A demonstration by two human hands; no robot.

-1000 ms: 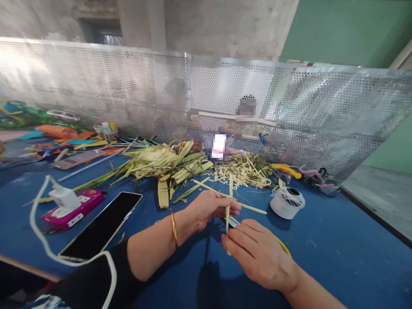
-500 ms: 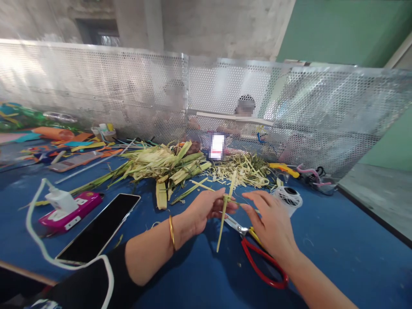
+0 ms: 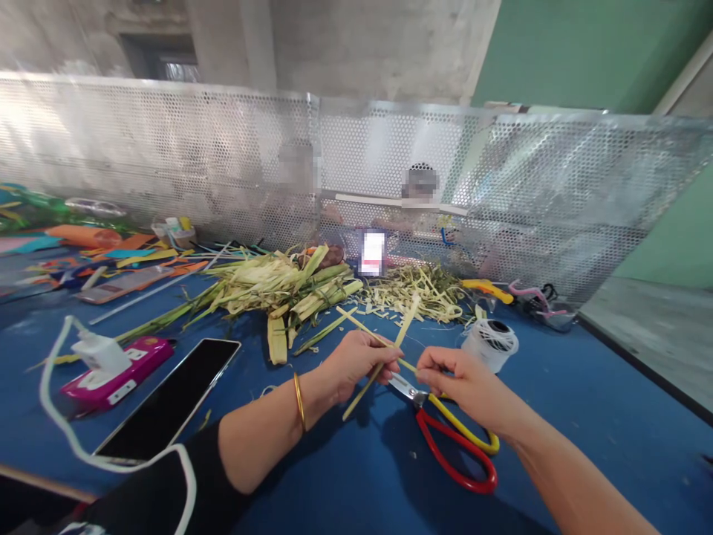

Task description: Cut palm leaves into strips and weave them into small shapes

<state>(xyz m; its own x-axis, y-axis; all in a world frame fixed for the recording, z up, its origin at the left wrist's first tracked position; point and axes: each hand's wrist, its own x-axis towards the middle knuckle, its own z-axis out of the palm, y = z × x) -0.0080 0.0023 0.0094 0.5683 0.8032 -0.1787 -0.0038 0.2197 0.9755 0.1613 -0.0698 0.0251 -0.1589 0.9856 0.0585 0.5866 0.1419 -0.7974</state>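
Note:
Two pale green plant strips (image 3: 408, 321) cross each other in front of me. My left hand (image 3: 362, 362), with a gold bangle at the wrist, pinches them where they cross. One strip slants from upper right down to lower left; the other runs from upper left toward my right hand (image 3: 460, 383). The right fingers are closed at that strip's right end, and their tips partly hide it. Beneath both hands lie scissors (image 3: 419, 398) with one red and one yellow handle. A spool of white thread (image 3: 491, 345) stands just beyond my right hand.
Heaps of plant stalks (image 3: 272, 286) and cut shreds (image 3: 417, 293) lie at the back, before a perforated metal screen (image 3: 223, 156). A phone (image 3: 170, 397), a pink power strip (image 3: 119, 371) and a white cable (image 3: 53, 405) are at left. People sit behind the screen.
The right hand's fingers have closed from a spread pose onto the strip's end. The upright strip has turned to a slant. The view has shifted slightly.

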